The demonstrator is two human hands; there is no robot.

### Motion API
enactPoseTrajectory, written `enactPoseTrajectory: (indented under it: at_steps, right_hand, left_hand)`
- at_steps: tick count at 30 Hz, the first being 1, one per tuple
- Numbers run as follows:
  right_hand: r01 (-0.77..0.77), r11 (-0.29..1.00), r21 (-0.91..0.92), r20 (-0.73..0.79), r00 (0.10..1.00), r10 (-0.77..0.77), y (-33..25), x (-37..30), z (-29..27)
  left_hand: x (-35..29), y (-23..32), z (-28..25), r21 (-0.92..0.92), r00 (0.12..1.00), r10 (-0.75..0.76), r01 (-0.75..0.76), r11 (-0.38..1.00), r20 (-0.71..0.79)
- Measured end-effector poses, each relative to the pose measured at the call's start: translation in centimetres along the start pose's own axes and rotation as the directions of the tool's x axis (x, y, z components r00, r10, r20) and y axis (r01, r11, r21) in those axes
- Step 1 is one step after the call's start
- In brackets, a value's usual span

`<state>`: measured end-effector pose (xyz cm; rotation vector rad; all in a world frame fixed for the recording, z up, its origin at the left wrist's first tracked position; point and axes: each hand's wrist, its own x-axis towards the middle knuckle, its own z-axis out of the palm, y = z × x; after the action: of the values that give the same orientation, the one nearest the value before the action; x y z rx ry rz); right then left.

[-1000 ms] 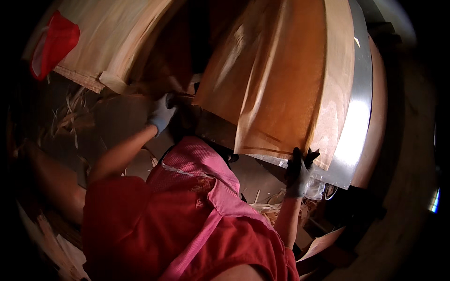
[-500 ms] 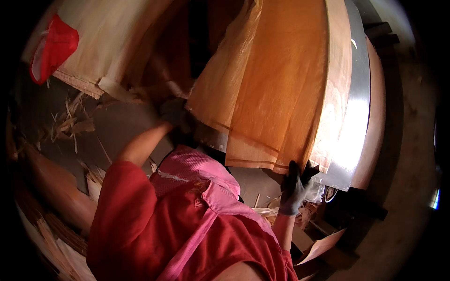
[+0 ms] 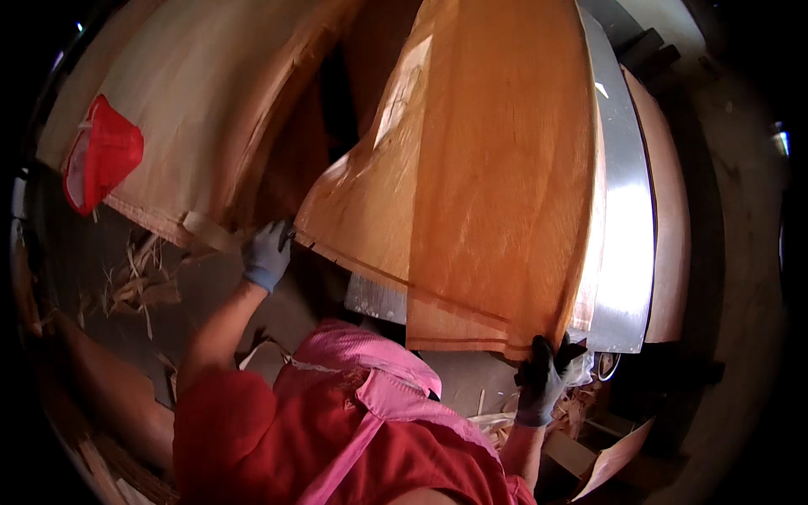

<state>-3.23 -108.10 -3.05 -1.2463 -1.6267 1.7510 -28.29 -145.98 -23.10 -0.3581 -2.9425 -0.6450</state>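
A thin orange-brown wood veneer sheet [image 3: 505,168] lies on a stack before me. Overlapping it on the left is a lighter flap of veneer [image 3: 362,215], its near-left corner raised. My left hand [image 3: 268,254], in a grey glove with dark fingertips, pinches that corner. At the near right corner of the sheet, my right hand [image 3: 545,383] in a similar glove has its fingers closed around the edge. Part of its grip is hidden under the wood. A shiny metal plate [image 3: 627,210] shows beneath the veneer along the right side.
Another stack of pale veneer [image 3: 185,109] stands to the left, with a red cap-like cloth item [image 3: 109,156] on its corner. Wood scraps [image 3: 143,282] litter the floor. A loose veneer piece [image 3: 619,459] leans at lower right, and dark beams [image 3: 648,55] stand at far right.
My left hand has moved left, drawing the flap's corner outward so that the veneer spreads wider. My right hand stays at the near right corner. The whole view has shifted slightly.
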Motion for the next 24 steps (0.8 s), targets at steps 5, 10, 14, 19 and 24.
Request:
enactPoseTrajectory:
  at_steps: [5,10,14,19,24]
  right_hand:
    - [0.039,0.999,0.037,-0.062,0.997,-0.037,-1.3,0.9,-0.5]
    - [0.128,0.992,-0.019,-0.099,0.987,-0.13,-0.8,4.0,-3.5]
    - [0.146,0.989,-0.018,-0.181,0.973,-0.146,-1.4,5.5,-5.2]
    - [0.243,0.97,-0.001,-0.164,0.957,-0.24,0.2,9.4,-9.9]
    - [0.242,0.969,0.057,-0.121,0.965,-0.234,-0.4,10.8,-12.2]
  left_hand:
    - [2.6,2.2,-5.2,0.003,0.945,0.216,-0.222,0.975,-0.247]
    - [4.9,7.7,-9.7,0.03,0.817,0.433,-0.457,0.889,-0.381]
    - [6.0,11.6,-11.2,0.063,0.702,0.582,-0.615,0.786,-0.411]
    - [6.7,16.7,-13.5,0.068,0.595,0.678,-0.728,0.682,-0.432]
    - [7.5,21.1,-12.8,0.04,0.497,0.784,-0.835,0.548,-0.372]
